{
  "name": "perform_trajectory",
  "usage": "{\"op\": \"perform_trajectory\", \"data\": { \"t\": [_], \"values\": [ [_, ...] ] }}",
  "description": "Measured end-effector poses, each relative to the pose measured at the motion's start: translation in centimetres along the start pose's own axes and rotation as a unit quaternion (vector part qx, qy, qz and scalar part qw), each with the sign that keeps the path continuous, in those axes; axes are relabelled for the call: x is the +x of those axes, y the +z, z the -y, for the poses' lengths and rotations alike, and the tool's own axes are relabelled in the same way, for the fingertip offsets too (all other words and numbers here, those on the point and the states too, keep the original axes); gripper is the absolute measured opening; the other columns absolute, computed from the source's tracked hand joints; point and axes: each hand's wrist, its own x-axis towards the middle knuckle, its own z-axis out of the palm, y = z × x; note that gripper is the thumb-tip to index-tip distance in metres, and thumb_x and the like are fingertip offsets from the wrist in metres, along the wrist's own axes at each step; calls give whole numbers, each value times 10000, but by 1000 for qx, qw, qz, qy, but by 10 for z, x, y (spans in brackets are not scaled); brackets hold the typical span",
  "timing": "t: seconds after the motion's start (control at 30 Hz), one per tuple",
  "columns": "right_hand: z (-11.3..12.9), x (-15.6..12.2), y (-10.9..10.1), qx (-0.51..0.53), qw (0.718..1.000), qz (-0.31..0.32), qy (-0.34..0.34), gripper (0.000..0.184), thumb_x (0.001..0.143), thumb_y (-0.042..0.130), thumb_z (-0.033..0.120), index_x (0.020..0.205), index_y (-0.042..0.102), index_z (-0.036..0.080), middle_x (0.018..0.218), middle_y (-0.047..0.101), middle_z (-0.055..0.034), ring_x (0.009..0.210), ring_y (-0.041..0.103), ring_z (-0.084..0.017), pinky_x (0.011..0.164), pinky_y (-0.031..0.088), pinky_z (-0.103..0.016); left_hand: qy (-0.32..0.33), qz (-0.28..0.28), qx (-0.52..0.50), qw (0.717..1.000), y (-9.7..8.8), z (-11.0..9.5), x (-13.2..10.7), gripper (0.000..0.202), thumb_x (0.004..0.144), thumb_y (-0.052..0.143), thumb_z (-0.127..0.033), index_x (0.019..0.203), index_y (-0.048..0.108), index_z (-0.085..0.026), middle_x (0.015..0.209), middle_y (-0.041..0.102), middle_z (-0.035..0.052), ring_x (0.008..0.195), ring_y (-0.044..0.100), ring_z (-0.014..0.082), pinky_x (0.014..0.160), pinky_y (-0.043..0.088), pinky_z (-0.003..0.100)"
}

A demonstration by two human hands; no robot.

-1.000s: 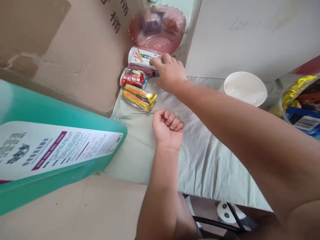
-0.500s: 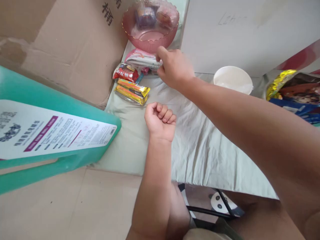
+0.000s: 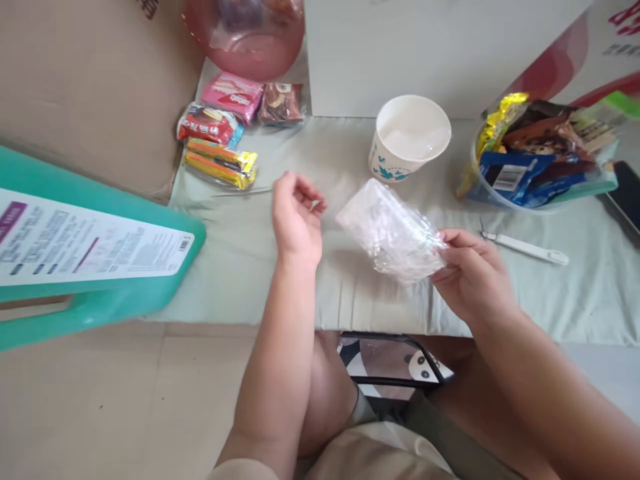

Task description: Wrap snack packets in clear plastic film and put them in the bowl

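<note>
Over the front of the cloth, my right hand (image 3: 473,277) pinches a clear plastic packet (image 3: 387,230) by its right end. The packet is crinkled and shiny; its contents are hard to make out. My left hand (image 3: 299,217) hovers palm up to the left of it, fingers loosely curled and apart, with nothing visible in them. A thin stick-like thing (image 3: 245,192) lies beside that hand, one end hidden behind it. Behind the packet stands a white paper cup (image 3: 413,137) with blue leaf prints. Right of my right hand lies a white-handled tool (image 3: 527,248) with a thin metal tip.
Back left are yellow snack packs (image 3: 220,163), a red-and-white packet (image 3: 209,125), a pink packet (image 3: 233,95), a brown packet (image 3: 281,105) and a pink bowl (image 3: 255,57). A clear tub (image 3: 533,208) of snacks stands right, near a dark phone (image 3: 625,200). A green jug (image 3: 185,233) borders the left.
My right hand has brought the plastic packet from beside the snacks toward the front right. My left hand's fingers have loosened from a fist. The view has shifted right, showing the whole cup and tub.
</note>
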Motion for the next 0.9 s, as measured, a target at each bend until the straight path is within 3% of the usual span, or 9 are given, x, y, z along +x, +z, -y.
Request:
{"op": "perform_trajectory", "data": {
  "t": [0.07, 0.13, 0.23, 0.3, 0.43, 0.5, 0.57, 0.73, 0.9],
  "values": [
    [-17, -5, -18, 29, 1000, -6, 2, 71, 769, 589, 258, 839, 582, 258, 673, 575, 23, 530, 533, -133, 525, 475, -293, -63, 127, 84, 986, 4, 20, -15, 151, 861, 726, -315, 864, 609, -220, 752, 607, -19, 664, 615, 103, 612, 493, 192],
    [-25, -6, -29, 36, 999, 5, 0, 86, 788, 594, 277, 867, 563, 263, 716, 595, 21, 571, 568, -144, 560, 509, -307, -102, 230, 150, 956, 9, 41, -29, 263, 784, 809, -260, 1005, 667, -248, 859, 664, -5, 748, 652, 130, 665, 526, 217],
    [-24, -6, -44, -20, 999, 40, 0, 127, 847, 621, 348, 934, 577, 267, 747, 632, 12, 631, 623, -172, 627, 552, -344, -46, 261, 213, 940, 15, 65, -39, 383, 703, 859, -180, 1046, 710, -263, 928, 683, 2, 773, 631, 131, 682, 513, 210],
    [-19, -7, -60, -139, 989, 11, -48, 148, 877, 630, 368, 979, 609, 262, 756, 653, -8, 685, 651, -199, 694, 563, -378, 11, 248, 245, 937, 18, 74, -40, 357, 708, 848, -163, 1030, 733, -266, 917, 676, 1, 736, 588, 119, 667, 485, 201],
    [-18, -4, -111, -429, 871, -138, -198, 194, 868, 618, 273, 1054, 667, 248, 945, 706, -110, 965, 682, -322, 930, 522, -522, 71, 245, 335, 907, 23, 84, -38, 313, 726, 804, -124, 1004, 782, -267, 837, 640, 0, 653, 484, 108, 622, 421, 203],
    [-25, 2, -139, -509, 820, -165, -203, 312, 858, 616, 247, 1164, 675, 241, 1136, 705, -178, 1157, 636, -393, 1019, 471, -580, 92, 246, 379, 887, 23, 86, -38, 304, 717, 798, -130, 989, 799, -267, 847, 639, 9, 651, 471, 116, 621, 411, 215],
    [-33, 8, -162, -539, 805, -167, -186, 326, 868, 612, 264, 1183, 685, 222, 1250, 682, -210, 1241, 597, -423, 1049, 446, -604, 115, 276, 410, 862, 20, 86, -38, 324, 720, 792, -172, 1026, 799, -276, 921, 656, 26, 701, 505, 134, 654, 430, 234],
    [-31, 5, -176, -479, 852, -131, -164, 185, 910, 593, 382, 973, 681, 232, 979, 733, -133, 963, 681, -341, 875, 511, -520, 145, 386, 502, 760, 11, 88, -32, 673, 651, 807, -170, 1293, 703, -343, 1131, 643, 48, 912, 597, 195, 789, 494, 301],
    [-6, -20, -131, -172, 984, 29, -38, 250, 964, 581, 497, 967, 580, 247, 737, 713, -30, 610, 652, -190, 592, 512, -337, 146, 353, 504, 775, 16, 98, -36, 521, 665, 805, -180, 1167, 726, -294, 1030, 658, 31, 824, 597, 165, 743, 489, 280]
  ]
}}
